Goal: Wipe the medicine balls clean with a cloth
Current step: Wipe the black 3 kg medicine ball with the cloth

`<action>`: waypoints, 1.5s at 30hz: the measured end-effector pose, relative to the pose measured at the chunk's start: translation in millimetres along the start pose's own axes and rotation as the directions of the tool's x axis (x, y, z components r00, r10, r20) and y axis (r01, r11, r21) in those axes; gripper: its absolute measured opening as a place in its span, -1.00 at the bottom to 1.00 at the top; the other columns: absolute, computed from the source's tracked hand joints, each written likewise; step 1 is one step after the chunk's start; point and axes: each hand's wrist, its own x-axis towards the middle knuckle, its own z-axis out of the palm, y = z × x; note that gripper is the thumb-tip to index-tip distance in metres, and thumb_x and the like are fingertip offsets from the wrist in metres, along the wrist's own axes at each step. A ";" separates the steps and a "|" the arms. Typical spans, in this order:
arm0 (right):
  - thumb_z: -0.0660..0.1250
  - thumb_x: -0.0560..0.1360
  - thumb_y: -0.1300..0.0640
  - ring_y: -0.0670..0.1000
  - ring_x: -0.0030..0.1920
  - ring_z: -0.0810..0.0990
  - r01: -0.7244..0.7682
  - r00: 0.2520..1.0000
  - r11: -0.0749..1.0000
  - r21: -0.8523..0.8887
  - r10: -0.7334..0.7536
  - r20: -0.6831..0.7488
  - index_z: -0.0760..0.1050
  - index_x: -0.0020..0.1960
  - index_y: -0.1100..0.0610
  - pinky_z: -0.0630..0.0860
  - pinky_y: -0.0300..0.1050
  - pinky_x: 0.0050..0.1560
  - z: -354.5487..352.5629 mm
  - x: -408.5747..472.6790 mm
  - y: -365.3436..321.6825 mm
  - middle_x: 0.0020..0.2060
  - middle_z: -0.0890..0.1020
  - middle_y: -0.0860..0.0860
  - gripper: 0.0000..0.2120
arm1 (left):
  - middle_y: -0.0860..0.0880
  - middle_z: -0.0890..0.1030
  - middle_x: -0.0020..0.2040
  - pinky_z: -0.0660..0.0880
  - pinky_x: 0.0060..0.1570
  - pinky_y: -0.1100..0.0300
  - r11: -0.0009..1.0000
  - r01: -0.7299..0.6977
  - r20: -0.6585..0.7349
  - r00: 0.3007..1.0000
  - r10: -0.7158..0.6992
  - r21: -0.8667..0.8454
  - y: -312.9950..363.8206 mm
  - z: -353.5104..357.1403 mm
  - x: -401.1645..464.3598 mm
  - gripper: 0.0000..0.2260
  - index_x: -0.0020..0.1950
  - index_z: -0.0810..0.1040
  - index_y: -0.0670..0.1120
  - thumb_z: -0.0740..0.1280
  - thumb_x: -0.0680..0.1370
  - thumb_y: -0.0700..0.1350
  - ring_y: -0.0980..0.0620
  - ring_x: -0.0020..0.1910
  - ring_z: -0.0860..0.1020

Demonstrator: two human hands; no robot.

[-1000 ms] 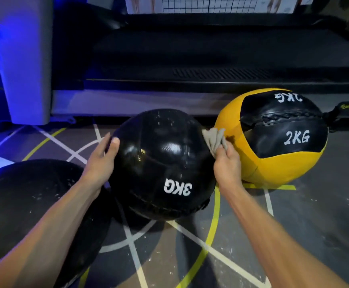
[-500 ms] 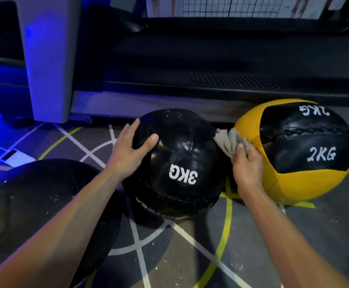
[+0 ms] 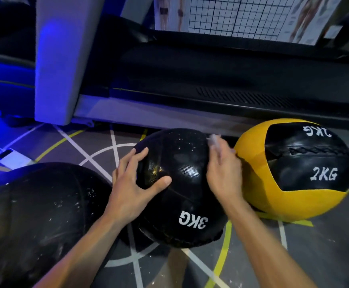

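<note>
1. Three medicine balls sit on the floor (image 3: pixel 325 256): a big black ball (image 3: pixel 34 221) nearest at the left, a black 3KG ball (image 3: pixel 181 183) in the middle, and a yellow-and-black 2KG ball (image 3: pixel 294 169) at the right.
2. Two bare hands work on the 3KG ball. The left hand (image 3: pixel 132 183) lies on its left flank with fingers spread and almost straight, thumb pressed to the skin, steadying it without closing round anything.
3. The right hand (image 3: pixel 223 173) is motion-blurred against the ball's upper right side; it holds one cloth (image 3: pixel 214 140), a pale wad showing above its fingers, in the gap between the 3KG and 2KG balls. How tightly the fingers curl is too blurred to tell.
4. The big black ball carries white scuffs and specks; the 3KG ball's top is speckled too. These two balls sit just beside each other.
5. The floor is grey, crossed with white and yellow lines, and lit blue at the left.
6. Behind the balls runs a treadmill (image 3: pixel 211 80), its grey upright at the left, blocking the way beyond.
7. Farthest back hangs a grid chart (image 3: pixel 231 13).
</note>
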 end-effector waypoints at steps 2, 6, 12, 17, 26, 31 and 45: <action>0.16 0.69 0.23 -0.10 0.08 0.56 0.278 0.949 0.955 0.099 -0.289 0.124 0.55 0.26 0.06 0.47 -0.14 0.22 20.5 -17.3 -36.7 0.10 0.61 0.09 -0.74 | 0.23 0.20 0.52 0.12 0.45 0.17 1.000 -0.013 -0.024 1.000 0.013 0.013 -0.2 1.1 -1.3 -0.23 0.42 0.24 0.47 0.37 0.24 0.52 0.18 0.53 0.15; 0.20 0.62 0.21 0.03 0.35 0.51 0.629 0.716 0.777 -0.015 -0.573 0.398 0.54 0.32 0.08 0.35 0.02 0.46 29.3 -26.3 -44.3 0.31 0.59 0.03 -0.69 | 0.17 0.21 0.54 0.16 0.49 0.12 0.999 -0.016 -0.022 1.000 0.017 0.040 0.0 2.4 -7.4 -0.24 0.43 0.27 0.41 0.35 0.24 0.45 0.10 0.53 0.19; 0.15 0.69 0.12 0.02 0.25 0.61 -0.080 0.988 0.992 -0.101 0.092 0.124 0.57 0.21 -0.10 0.49 0.12 0.34 -20.5 30.4 37.6 0.19 0.67 -0.03 -0.74 | 0.33 0.12 0.51 0.14 0.43 0.16 0.998 -0.037 -0.016 0.999 0.037 0.047 -0.5 1.6 -26.0 -0.14 0.50 0.26 0.39 0.39 0.23 0.53 0.14 0.52 0.12; 0.16 0.63 0.18 0.18 0.17 0.58 0.372 0.880 0.914 -0.162 -0.292 0.374 0.58 0.28 0.13 0.50 0.12 0.22 18.2 -23.0 -68.2 0.15 0.65 0.15 -0.69 | 0.30 0.18 0.47 0.29 0.41 0.05 0.991 -0.078 -0.045 0.996 0.083 0.106 -3.7 4.5 -40.0 -0.20 0.43 0.30 0.36 0.40 0.23 0.51 0.02 0.47 0.24; 0.21 0.64 0.08 0.05 0.26 0.60 -0.162 0.948 0.981 -0.107 0.184 0.258 0.62 0.09 -0.05 0.47 0.08 0.35 -22.4 42.4 44.7 0.17 0.68 -0.04 -0.79 | 0.37 0.09 0.51 0.27 0.41 0.03 0.988 -0.118 -0.032 0.992 0.122 0.104 -10.6 0.8 -71.4 -0.19 0.43 0.21 0.50 0.40 0.23 0.57 0.07 0.50 0.19; 0.17 0.64 0.12 0.00 0.23 0.58 0.238 0.932 0.971 -0.011 -0.225 0.284 0.60 0.23 -0.03 0.48 0.03 0.30 1.4 -8.9 -37.2 0.20 0.67 -0.02 -0.71 | 0.27 0.19 0.45 0.25 0.37 0.08 0.979 -0.138 -0.054 0.988 0.147 0.147 -9.7 1.5 -78.9 -0.16 0.41 0.26 0.42 0.43 0.19 0.55 0.05 0.44 0.26; 0.19 0.64 0.14 -0.11 0.16 0.64 -0.078 0.939 0.992 0.101 0.039 0.342 0.65 0.07 -0.03 0.51 -0.02 0.32 -41.0 7.7 19.2 0.05 0.71 -0.09 -0.74 | 0.37 0.08 0.51 0.21 0.44 0.08 0.977 -0.118 0.094 0.990 0.103 0.176 3.1 -6.2 -92.9 0.09 0.53 0.20 0.32 0.39 0.07 0.66 0.18 0.50 0.14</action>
